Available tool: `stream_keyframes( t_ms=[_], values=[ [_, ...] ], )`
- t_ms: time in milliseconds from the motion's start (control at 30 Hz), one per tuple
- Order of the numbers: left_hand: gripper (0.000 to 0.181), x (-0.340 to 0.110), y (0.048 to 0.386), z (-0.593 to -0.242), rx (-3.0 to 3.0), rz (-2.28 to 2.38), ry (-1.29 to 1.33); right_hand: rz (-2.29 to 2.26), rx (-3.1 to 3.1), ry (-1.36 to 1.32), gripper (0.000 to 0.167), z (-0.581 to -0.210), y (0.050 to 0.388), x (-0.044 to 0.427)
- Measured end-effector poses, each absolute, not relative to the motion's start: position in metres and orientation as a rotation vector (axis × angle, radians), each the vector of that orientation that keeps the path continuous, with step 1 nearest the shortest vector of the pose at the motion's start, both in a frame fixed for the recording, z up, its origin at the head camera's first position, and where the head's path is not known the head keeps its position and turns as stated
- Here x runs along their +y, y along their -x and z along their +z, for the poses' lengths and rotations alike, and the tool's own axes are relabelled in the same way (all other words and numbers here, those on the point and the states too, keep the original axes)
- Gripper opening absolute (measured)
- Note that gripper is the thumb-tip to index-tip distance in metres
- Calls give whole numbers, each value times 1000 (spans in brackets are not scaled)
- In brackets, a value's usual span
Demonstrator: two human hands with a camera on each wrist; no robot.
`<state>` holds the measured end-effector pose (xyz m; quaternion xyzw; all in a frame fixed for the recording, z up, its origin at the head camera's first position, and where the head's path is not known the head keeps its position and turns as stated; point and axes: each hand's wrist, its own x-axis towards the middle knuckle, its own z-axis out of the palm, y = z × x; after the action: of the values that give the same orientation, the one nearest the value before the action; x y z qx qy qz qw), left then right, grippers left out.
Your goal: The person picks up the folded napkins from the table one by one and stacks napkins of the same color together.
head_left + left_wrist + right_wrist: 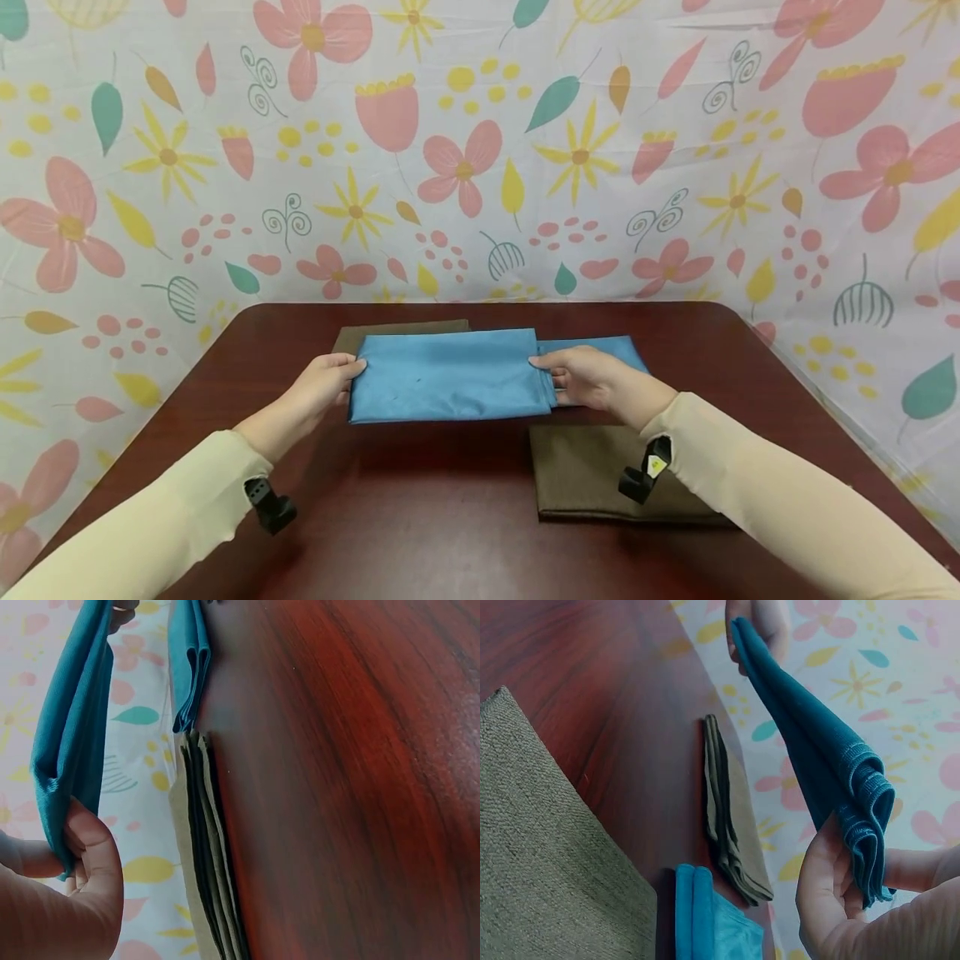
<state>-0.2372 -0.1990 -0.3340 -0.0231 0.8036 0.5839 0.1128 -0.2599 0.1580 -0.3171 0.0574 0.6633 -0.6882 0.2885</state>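
A folded blue cloth (450, 375) is held up above the table, stretched level between both hands. My left hand (322, 385) pinches its left end, thumb in front and fingers behind. The right hand (581, 375) pinches the opposite end, where several folded layers show in the right wrist view (862, 795). Behind the right hand, a second folded blue cloth (592, 343) lies on the table. Partly hidden behind the held cloth is a folded brown cloth (405, 326), also on the table.
Another folded brown cloth (600, 475) lies near the front right of the dark red wooden table (420, 517), under the right forearm. A flower-printed curtain (465, 167) hangs behind the table's far edge.
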Motion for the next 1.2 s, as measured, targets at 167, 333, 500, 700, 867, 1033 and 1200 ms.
stream_keyframes(
  t_ms=[167,333,500,700,867,1033,1200],
  values=[
    [27,-192,239,-334,2466,1647,38,-1838,1791,-136,83,-313,261,163],
    [30,-186,241,-335,2532,1617,34,-1839,1799,-142,83,-313,261,169],
    [31,-179,245,-336,2537,1618,27,-1842,1795,-129,83,-313,262,178],
    [28,-170,252,-335,2550,1640,11,-1860,1779,-104,79,-307,261,188],
    [29,-164,256,-336,2535,1653,0,-1857,1782,-91,77,-303,261,196],
    [31,-160,259,-333,2489,1690,-17,-1856,1786,-75,79,-301,262,202],
    [31,-157,262,-329,2409,1706,-56,-1853,1801,-86,77,-301,263,209]
  ],
)
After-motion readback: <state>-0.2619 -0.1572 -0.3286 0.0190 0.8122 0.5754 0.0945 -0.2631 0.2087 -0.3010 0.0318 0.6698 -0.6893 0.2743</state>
